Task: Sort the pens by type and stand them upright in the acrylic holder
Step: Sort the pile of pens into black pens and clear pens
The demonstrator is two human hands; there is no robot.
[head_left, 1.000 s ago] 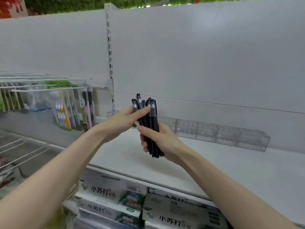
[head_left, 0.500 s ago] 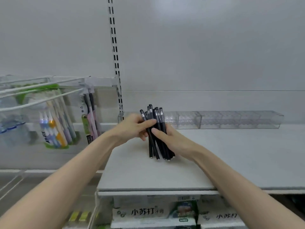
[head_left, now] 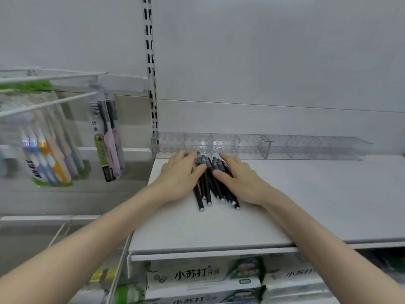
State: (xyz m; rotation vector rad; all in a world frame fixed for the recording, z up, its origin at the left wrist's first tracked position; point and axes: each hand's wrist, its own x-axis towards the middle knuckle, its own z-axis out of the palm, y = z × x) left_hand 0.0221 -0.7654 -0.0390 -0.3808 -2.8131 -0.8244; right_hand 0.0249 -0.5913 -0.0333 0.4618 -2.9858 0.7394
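While both palms face down, the left hand and the right hand lie flat with straight fingers on a bundle of black pens. The left hand presses the bundle's left side and the right hand its right side, and neither curls round anything.

The pens lie on the white shelf just in front of the acrylic holder. Their far ends almost reach its front wall, and their silvery ends fan out away from it. None stands in the holder yet. The fingertips of both hands come close to that same front wall.

The shelf's left edge runs forward from the holder's left end, just beside the left hand. In front of the holder and to the right of the pens, open shelf surface stretches along the holder's whole length. The shelf's front edge lies well forward of the holder.

The holder is a long row of clear compartments with rows of holes in their tops, set against the back panel. A slotted upright rises at its left end. Left of the holder, past the shelf edge, toothbrush packs hang from white wire hooks. Below and forward of the holder, printed cartons are stacked under the shelf.
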